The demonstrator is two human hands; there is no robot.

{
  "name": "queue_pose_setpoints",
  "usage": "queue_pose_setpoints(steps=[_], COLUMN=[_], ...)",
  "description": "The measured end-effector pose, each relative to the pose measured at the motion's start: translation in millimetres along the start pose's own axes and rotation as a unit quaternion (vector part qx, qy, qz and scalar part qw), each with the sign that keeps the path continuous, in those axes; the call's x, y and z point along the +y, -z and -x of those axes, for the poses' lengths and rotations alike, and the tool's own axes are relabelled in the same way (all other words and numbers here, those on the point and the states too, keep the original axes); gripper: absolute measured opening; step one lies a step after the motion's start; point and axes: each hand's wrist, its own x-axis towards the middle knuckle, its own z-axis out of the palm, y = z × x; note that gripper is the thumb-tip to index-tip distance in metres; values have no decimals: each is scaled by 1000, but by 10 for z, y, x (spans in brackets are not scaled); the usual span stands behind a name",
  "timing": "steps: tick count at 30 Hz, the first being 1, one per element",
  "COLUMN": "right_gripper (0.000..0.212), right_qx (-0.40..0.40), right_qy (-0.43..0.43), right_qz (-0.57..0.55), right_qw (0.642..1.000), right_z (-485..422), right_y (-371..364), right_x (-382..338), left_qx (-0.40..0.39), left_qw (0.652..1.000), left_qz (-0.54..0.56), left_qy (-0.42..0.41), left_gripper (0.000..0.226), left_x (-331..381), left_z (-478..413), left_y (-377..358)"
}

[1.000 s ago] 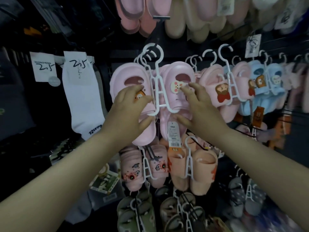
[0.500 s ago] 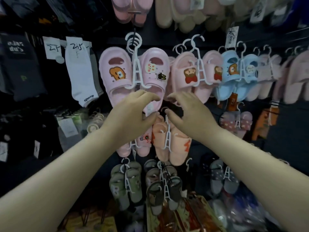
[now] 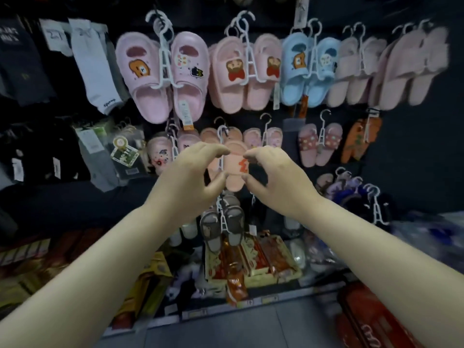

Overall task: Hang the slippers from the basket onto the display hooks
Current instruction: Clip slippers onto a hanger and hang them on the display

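A pink pair of slippers (image 3: pixel 160 79) hangs by a white hanger (image 3: pixel 163 56) on a display hook at the upper left of the wall. My left hand (image 3: pixel 190 177) and my right hand (image 3: pixel 273 177) float below it, fingers curled and apart, holding nothing. Between them shows a peach slipper pair (image 3: pixel 234 169) hanging on the lower row. Neither hand touches a slipper. A red basket (image 3: pixel 376 320) sits at the bottom right on the floor, its contents not visible.
More pairs hang to the right: pink (image 3: pixel 247 71), blue (image 3: pixel 308 69), pale pink (image 3: pixel 391 71). White socks (image 3: pixel 93 64) hang at left. Grey slippers (image 3: pixel 222 222) hang low; snack boxes (image 3: pixel 253 257) fill the bottom shelf above the grey floor (image 3: pixel 226 327).
Both hands let go of the pink slipper pair, which now hangs on its hook, and dropped down and back from the wall. The view tilted downward.
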Motion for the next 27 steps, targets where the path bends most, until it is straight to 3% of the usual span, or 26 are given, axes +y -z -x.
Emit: queue_pose_setpoints(steps=[10, 16, 27], right_gripper=[36, 29, 28], right_qx=[-84, -97, -105], right_qy=[-130, -189, -237], right_qz=[59, 38, 52], right_qw=[986, 976, 964], right_z=[1458, 2069, 3205], right_y=[308, 605, 1539], right_x=[-194, -146, 1130], left_qx=[-99, -165, -165], left_qw=[994, 983, 977], left_qz=[54, 68, 128], left_qy=[7, 35, 42], left_gripper=[34, 32, 30], left_x=[724, 1356, 2786], left_z=[925, 1181, 836], left_y=[-486, -839, -2047])
